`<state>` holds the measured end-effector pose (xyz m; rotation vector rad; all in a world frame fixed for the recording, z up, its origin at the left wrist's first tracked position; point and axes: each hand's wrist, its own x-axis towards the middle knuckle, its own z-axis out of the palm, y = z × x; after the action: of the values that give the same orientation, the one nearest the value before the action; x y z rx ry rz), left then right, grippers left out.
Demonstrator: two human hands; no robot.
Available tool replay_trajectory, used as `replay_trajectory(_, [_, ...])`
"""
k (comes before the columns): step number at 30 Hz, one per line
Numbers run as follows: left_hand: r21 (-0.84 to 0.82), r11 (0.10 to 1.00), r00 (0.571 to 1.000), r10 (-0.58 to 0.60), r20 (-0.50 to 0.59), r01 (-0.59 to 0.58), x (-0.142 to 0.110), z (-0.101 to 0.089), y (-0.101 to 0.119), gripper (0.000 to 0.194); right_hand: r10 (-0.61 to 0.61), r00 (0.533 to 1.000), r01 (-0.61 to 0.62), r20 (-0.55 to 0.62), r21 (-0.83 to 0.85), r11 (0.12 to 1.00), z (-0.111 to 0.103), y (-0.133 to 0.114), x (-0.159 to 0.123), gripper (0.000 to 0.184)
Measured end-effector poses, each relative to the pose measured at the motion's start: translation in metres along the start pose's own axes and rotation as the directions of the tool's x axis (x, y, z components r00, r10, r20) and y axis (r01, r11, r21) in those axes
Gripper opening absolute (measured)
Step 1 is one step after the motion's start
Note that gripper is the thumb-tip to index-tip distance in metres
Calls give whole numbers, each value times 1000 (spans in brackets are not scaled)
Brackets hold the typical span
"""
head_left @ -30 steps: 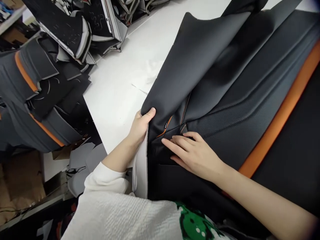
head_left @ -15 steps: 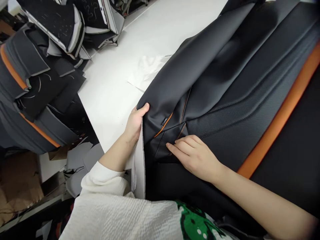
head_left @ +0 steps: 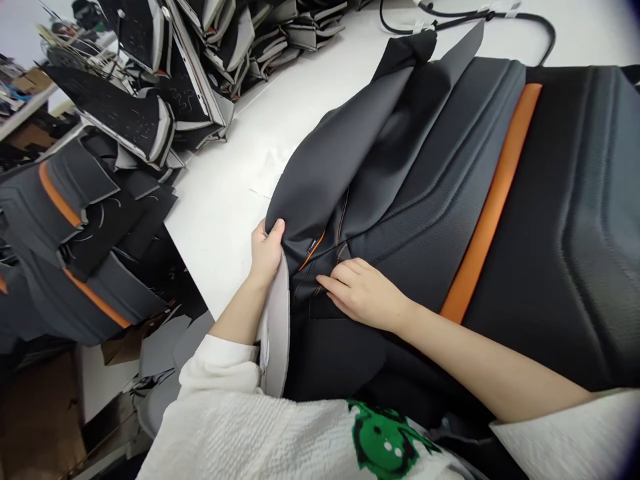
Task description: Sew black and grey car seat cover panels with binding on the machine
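Note:
A black leatherette seat cover with embossed, perforated panels lies in front of me. Across it runs an orange band. Its left part is bunched into folds, where a small orange-edged label and orange stitching show. My left hand is closed on the cover's left edge, thumb on top and fingers hidden beneath. A pale grey backing shows below that grip. My right hand is right of the label, its fingers curled together and pinching the dark material near the stitched seam.
A white table lies under the cover. Stacked black pieces with grey edges stand along its far left side. More cover pieces with orange stripes are piled at left, above a cardboard box. A black cable lies at the back.
My view has shifted, so more of the cover's right side and the cable at the back now show. Both hands keep their places on the cover, with little visible movement against it.

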<state>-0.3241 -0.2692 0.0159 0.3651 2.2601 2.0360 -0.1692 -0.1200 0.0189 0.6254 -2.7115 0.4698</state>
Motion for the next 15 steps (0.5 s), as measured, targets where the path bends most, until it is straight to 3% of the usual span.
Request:
replay_trajectory(2, [158, 981, 994, 111, -5, -109, 1, -1, -1, 30, -5, 1000, 5, 0, 10, 1000, 3, 0, 0, 30])
replay_trajectory(7, [399, 893, 975, 219, 22, -210, 14, -9, -19, 34, -27, 998, 26, 64, 20, 999, -5, 1, -8, 43])
replay_trajectory(9, [526, 819, 968, 246, 38, -229, 23, -15, -30, 37, 3, 986, 5, 168, -44, 999, -24, 4, -25, 49])
replay_trajectory(11, [673, 706, 969, 237, 68, -220, 35, -23, -35, 41, 128, 955, -91, 267, -145, 985, -54, 5, -57, 51])
replay_trajectory(12, [752, 624, 972, 210, 100, -213, 43, -27, -34, 43, 208, 934, -157, 289, -190, 969, -71, 3, -78, 51])
replay_trajectory(15, [778, 563, 961, 162, 225, -277, 71, -33, -15, 36, 367, 888, -325, 279, -185, 927, -117, -15, -149, 47])
